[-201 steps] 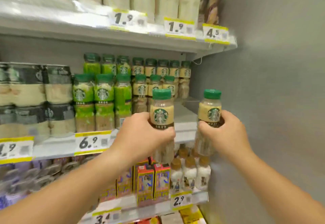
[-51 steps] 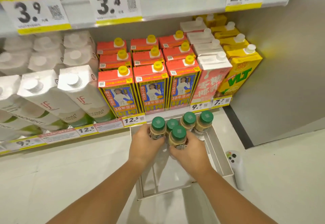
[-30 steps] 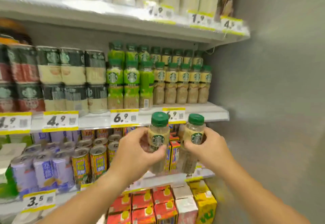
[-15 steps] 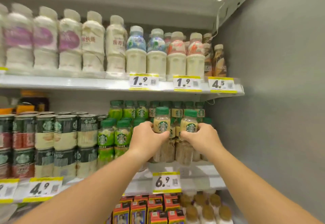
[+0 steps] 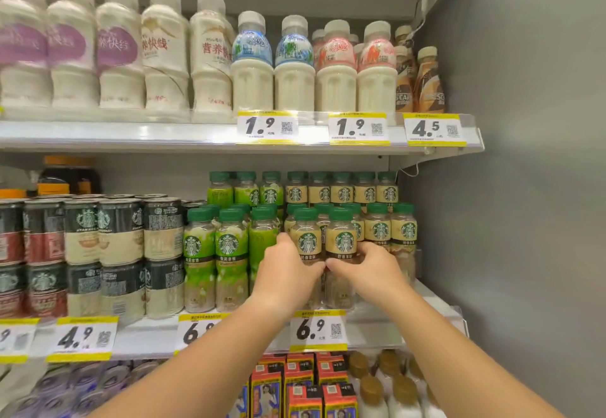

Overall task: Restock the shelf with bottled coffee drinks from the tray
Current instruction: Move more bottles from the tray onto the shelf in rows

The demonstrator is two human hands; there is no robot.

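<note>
a shop – stocked drink shelves [image 5: 196,137] with yellow price tags [image 5: 359,129].

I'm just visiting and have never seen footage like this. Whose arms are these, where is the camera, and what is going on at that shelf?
There is no machine here: these are a person's two bare arms, filmed by a wide-angle camera worn on their head, looking forward and down. The left hand and right hand each grip a beige-labelled coffee bottle, the left bottle and the right bottle, at the front of the middle shelf. Matching bottles stand behind, green-labelled bottles to the left, and stacked cans further left. White milky drinks fill the shelf above.
</note>
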